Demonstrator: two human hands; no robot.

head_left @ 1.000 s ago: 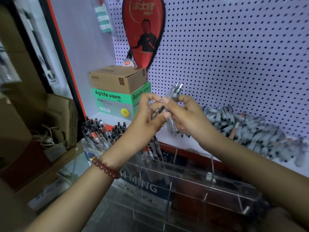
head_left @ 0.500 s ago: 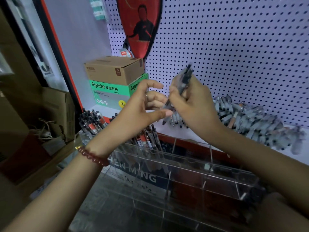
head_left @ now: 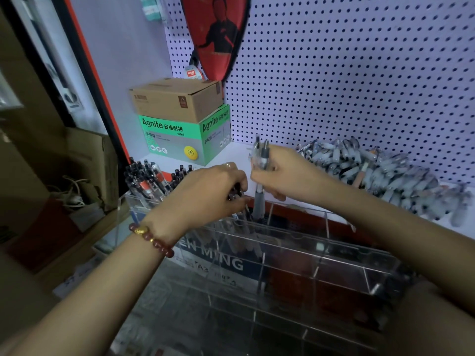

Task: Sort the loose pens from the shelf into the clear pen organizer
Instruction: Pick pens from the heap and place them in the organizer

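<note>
My right hand (head_left: 285, 173) grips a small bunch of clear pens (head_left: 261, 156) upright, their tips hanging just above the clear pen organizer (head_left: 295, 242). My left hand (head_left: 213, 191), with a bead bracelet at the wrist, curls its fingers round the tops of pens standing in a left-middle compartment of the organizer. More dark-capped pens (head_left: 146, 178) fill the organizer's far left compartment. A long heap of loose pens (head_left: 380, 173) lies on the white shelf (head_left: 239, 155) to the right of my right hand.
A green Agnite box (head_left: 185, 134) with a brown carton (head_left: 177, 98) on top stands at the shelf's back left. A pegboard wall (head_left: 359, 73) rises behind, with a red racket cover (head_left: 216, 34) hanging on it. Cardboard and cables lie at the left.
Both hands have come down from in front of the pegboard to the organizer. My left hand now grips pens in a compartment; my right hand holds its pens upright above it.
</note>
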